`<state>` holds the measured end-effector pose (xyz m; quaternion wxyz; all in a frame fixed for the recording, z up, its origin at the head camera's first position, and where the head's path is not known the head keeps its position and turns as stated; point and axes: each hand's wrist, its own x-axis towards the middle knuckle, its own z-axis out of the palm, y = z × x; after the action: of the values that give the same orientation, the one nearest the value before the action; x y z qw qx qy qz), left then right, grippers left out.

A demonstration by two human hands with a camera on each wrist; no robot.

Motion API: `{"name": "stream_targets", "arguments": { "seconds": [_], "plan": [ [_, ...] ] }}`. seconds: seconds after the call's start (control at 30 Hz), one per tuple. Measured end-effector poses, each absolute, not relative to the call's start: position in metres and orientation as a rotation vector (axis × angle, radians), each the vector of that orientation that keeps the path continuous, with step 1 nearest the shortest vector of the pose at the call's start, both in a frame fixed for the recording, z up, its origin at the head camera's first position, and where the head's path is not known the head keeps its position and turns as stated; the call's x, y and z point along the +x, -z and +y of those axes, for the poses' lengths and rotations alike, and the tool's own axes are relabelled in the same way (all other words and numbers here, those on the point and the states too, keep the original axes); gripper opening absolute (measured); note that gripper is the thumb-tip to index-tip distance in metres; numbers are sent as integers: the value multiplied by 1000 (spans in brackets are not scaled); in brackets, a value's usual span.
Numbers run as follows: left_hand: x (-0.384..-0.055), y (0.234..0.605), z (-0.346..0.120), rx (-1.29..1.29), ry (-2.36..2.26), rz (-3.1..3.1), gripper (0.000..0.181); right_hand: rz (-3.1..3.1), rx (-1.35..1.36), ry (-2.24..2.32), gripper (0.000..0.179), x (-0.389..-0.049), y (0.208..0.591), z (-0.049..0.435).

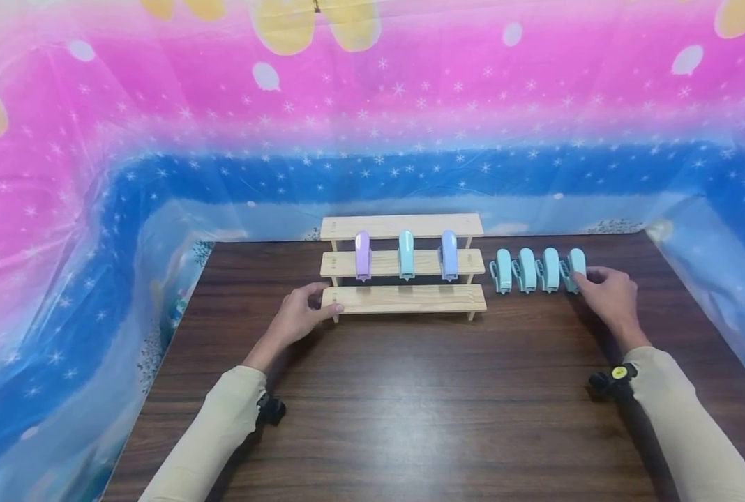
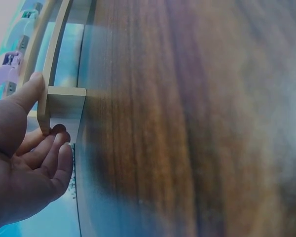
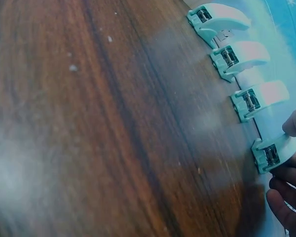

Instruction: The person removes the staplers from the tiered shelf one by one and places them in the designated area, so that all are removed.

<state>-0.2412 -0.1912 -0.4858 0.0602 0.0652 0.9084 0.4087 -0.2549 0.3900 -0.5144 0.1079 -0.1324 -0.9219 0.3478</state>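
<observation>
My left hand point(image 1: 296, 315) grips the left end of a three-step wooden rack point(image 1: 404, 299). In the left wrist view the thumb lies over the board edge of the rack point(image 2: 66, 92), with the fingers curled underneath. At the right, my right hand point(image 1: 612, 300) pinches the rightmost mint-green stapler point(image 1: 576, 263), which stands on the table at the end of a row. The right wrist view shows thumb and fingers on either side of that stapler point(image 3: 270, 154). Several matching staplers point(image 1: 526, 268) stand to its left, apart from the hand.
The rack's middle step carries a purple stapler point(image 1: 363, 255), a mint stapler point(image 1: 406, 255) and a lavender-blue stapler point(image 1: 449, 255). The dark wood-grain table point(image 1: 410, 397) spreads out in front. A pink and blue patterned cloth point(image 1: 372, 139) hangs behind and along the sides.
</observation>
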Motion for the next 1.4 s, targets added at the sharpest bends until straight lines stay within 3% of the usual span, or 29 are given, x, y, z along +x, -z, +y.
{"name": "stream_targets", "arguments": {
  "seconds": [0.33, 0.8, 1.4],
  "plan": [
    [-241, 483, -193, 196, -1215, 2760, 68, -2692, -423, -1043, 72, -253, 501, 393],
    [-241, 486, -195, 210, -1225, 2764, 68, -2613, -237, -983, 62, -247, 474, 384],
    [-241, 486, -192, 202, -1191, 2771, 71, -2577, -82, -976, 58, -237, 426, 318]
  ]
}}
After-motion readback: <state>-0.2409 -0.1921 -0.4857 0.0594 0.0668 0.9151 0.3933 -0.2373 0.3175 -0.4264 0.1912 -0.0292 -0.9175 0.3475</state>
